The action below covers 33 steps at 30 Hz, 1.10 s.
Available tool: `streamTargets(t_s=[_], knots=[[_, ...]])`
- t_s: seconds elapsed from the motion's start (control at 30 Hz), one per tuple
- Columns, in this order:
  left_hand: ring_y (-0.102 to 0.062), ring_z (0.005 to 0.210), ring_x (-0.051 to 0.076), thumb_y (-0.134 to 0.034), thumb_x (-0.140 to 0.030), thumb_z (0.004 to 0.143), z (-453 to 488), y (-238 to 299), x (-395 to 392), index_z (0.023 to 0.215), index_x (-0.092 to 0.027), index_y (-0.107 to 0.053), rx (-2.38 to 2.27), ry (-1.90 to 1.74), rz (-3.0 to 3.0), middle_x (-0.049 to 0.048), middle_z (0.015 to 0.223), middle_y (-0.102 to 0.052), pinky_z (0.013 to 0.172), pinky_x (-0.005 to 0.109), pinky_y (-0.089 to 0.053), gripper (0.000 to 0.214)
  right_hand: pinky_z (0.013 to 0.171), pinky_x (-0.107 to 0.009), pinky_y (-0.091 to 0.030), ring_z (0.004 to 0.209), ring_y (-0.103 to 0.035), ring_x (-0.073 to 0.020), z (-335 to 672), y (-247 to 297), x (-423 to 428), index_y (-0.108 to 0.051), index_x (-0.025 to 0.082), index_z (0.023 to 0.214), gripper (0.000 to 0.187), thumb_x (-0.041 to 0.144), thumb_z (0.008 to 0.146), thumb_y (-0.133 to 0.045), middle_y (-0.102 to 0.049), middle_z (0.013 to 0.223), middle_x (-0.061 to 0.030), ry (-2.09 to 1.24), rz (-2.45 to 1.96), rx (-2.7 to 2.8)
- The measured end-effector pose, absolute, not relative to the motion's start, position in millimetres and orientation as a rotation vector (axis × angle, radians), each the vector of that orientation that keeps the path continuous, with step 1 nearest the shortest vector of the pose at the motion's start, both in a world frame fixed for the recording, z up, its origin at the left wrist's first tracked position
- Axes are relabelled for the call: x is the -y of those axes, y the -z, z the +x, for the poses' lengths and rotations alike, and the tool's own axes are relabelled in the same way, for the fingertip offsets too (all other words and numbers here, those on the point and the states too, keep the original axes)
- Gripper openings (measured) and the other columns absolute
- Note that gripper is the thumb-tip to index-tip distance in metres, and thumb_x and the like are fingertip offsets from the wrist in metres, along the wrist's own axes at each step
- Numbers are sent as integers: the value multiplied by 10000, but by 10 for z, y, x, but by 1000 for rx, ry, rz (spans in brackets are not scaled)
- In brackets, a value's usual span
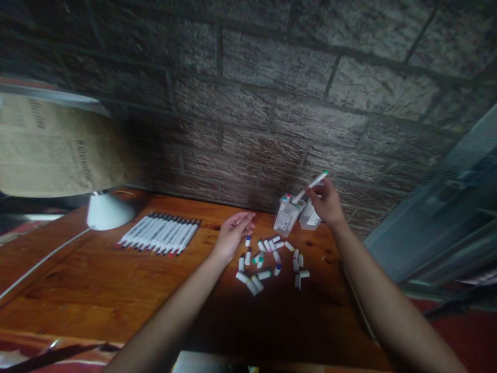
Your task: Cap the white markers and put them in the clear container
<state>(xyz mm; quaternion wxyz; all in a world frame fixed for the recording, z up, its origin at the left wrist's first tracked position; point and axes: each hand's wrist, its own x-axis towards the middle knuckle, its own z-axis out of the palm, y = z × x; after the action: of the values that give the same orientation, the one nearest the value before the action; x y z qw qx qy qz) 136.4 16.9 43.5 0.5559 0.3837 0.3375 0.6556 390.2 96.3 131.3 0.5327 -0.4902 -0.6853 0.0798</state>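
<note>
My right hand (326, 202) is closed round a white marker (312, 184) with a green tip, held slanted with its lower end at the mouth of a clear plastic box (288, 216). A second clear box (310, 217) stands right behind it. My left hand (233, 234) hovers low over the wooden table (97, 290), fingers loosely curled, with nothing visibly in it. Just right of and below that hand lie several loose marker caps (269, 261) in different colours. A neat row of several white markers (161, 235) lies to the left.
A white lamp base (108, 210) stands at the back left, its cord running toward the front left. A large paper lampshade (54, 145) hangs over it. A brick wall (272, 103) closes the back; a glass door (446, 217) is at the right.
</note>
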Motion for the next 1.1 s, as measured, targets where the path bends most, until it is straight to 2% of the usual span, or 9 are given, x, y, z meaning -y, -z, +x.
streamTargets(t_s=[0.17,0.23,0.33,0.5,0.67,0.83,1.0,1.1], knots=[[-560,571,71,-814,-394,658,1341,-437,-197,890,-138,-723,-802,-1562,863,-6,651,-647,581,188,-441,357,669,-282,-474,724,-677,-188,3821,-1296,-968,-662,202,869,236,405,881,-543,-744,802,-65,-41,-1441,1830],[-557,565,68,-814,-395,652,1342,-447,-196,885,-138,-723,-807,-1556,854,-9,648,-644,580,187,-441,359,666,-277,-469,712,-677,-185,3803,-1298,-950,-670,193,928,189,348,847,-598,-751,811,-60,-29,-1501,1885],[-552,560,69,-813,-393,642,1347,-466,-185,869,-133,-721,-811,-1556,846,-7,641,-639,572,187,-436,357,690,-265,-470,751,-691,-180,3783,-1315,-945,-663,180,1021,230,296,826,-622,-762,895,-61,-27,-1562,1952],[-553,565,70,-805,-378,645,1340,-479,-180,870,-129,-723,-818,-1562,835,-2,643,-640,575,186,-440,345,692,-255,-476,782,-703,-192,3755,-1401,-1011,-702,189,876,173,337,834,-622,-763,833,-52,-31,-1629,2031],[-548,555,68,-805,-380,638,1321,-457,-205,860,-132,-727,-834,-1576,829,-3,637,-638,562,182,-436,342,708,-246,-497,775,-714,-178,3710,-1457,-1099,-689,202,1073,279,307,815,-665,-768,816,-26,-51,-1668,2053],[-542,546,64,-814,-398,627,1313,-441,-228,854,-135,-732,-869,-1571,838,-1,636,-642,552,178,-438,357,781,-267,-502,857,-716,-198,3688,-1413,-1137,-756,215,941,197,343,823,-663,-776,904,-44,-51,-1701,2111],[-535,535,59,-818,-399,618,1318,-435,-233,832,-132,-727,-880,-1567,839,-5,625,-636,546,173,-436,354,773,-251,-508,847,-724,-188,3708,-1396,-1165,-764,214,972,202,279,798,-683,-780,904,-34,-84,-1733,2119],[-535,538,60,-818,-406,614,1316,-442,-226,833,-127,-728,-877,-1570,836,-1,626,-638,547,175,-432,365,771,-255,-507,854,-726,-193,3723,-1432,-1135,-761,202,964,206,315,828,-656,-778,900,-42,-90,-1724,2120]])
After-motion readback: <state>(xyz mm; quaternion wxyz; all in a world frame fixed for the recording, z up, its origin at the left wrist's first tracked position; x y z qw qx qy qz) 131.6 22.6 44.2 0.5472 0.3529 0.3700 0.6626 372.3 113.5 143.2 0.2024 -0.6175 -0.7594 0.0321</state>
